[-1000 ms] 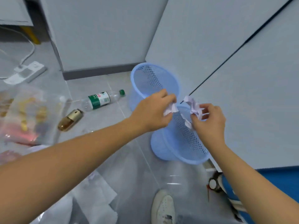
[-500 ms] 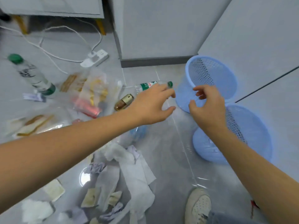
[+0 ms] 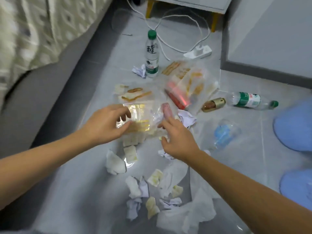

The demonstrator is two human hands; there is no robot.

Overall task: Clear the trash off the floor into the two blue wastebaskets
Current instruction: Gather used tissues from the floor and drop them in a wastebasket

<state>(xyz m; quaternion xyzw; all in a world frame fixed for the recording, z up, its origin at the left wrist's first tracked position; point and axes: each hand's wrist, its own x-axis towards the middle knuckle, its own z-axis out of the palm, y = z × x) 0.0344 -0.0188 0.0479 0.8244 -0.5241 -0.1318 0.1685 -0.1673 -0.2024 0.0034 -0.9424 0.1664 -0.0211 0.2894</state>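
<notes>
Trash lies scattered over the grey floor. My left hand [image 3: 105, 126] and my right hand [image 3: 175, 138] hover over a clear plastic wrapper with gold print [image 3: 140, 119], fingers loosely spread, holding nothing. A crumpled white paper [image 3: 186, 118] lies just right of it. Two green-capped bottles lie further off, one upright-pointing [image 3: 152, 56] and one on its side [image 3: 249, 101]. A small brown and gold bottle [image 3: 213, 104] sits between. Parts of the two blue wastebaskets [image 3: 297, 129] [image 3: 298, 186] show at the right edge.
Crumpled tissues [image 3: 152, 188] and paper towels [image 3: 190, 213] lie near me. A clear bag with red and yellow contents [image 3: 185, 88] lies beyond my hands. A white power strip [image 3: 199, 52] with cables is at the back. A grey sofa [image 3: 50, 92] borders the left.
My hands held crumpled paper over the near wastebasket, then let it go. My view swung left to the trash pile, and both hands now reach over the gold-printed wrapper.
</notes>
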